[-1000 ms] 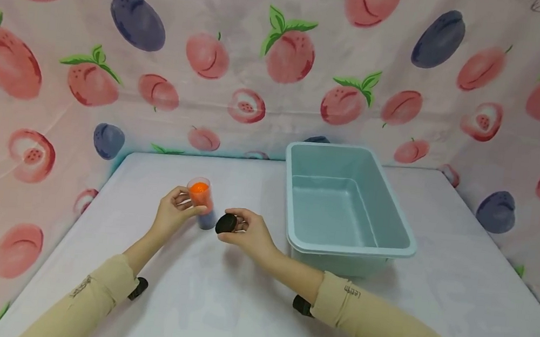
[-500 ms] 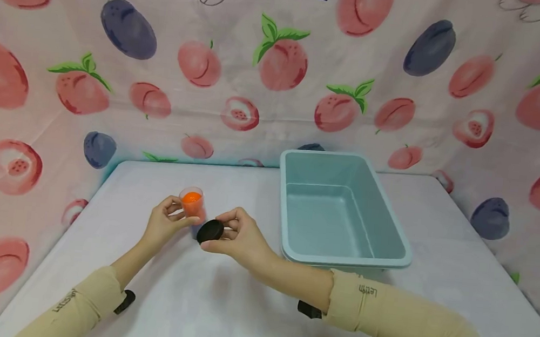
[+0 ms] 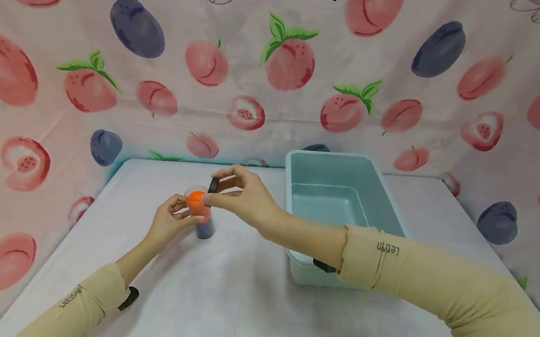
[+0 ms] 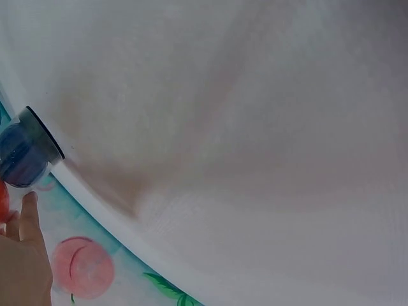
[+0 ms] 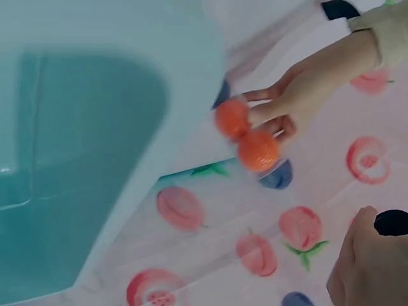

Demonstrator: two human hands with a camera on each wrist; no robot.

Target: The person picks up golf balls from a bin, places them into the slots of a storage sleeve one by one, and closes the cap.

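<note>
- The left hand [image 3: 170, 223] grips a clear jar [image 3: 199, 211] around its side, fingers curled about it; the jar stands upright on the white table [image 3: 237, 306], its long axis vertical and its open mouth facing up.
- Inside the jar, orange balls [image 3: 195, 198] sit at the top and something dark blue fills the bottom; the right wrist view shows 2 orange balls [image 5: 247, 135] stacked above the blue base.
- The right hand [image 3: 243, 196] pinches a black lid [image 3: 213, 185] between thumb and fingertips, the other fingers arched loosely above it.
- The lid is held on edge, tilted rather than flat, just above and slightly behind the jar's mouth; the right thumb tip lies right at the rim, though whether it touches cannot be told.
- The key relation: the jar's opening lies directly below and a little toward the person from the lid, so the lid's flat face is not yet parallel with the rim.
- Both hands meet at the jar; the left is lower on the body, the right over the top.
- A pale teal plastic bin [image 3: 345, 197] stands just to the right of the jar, partly behind the right forearm, with nothing visible inside it.
- A peach-and-plum printed cloth [image 3: 281, 55] hangs behind the table.
</note>
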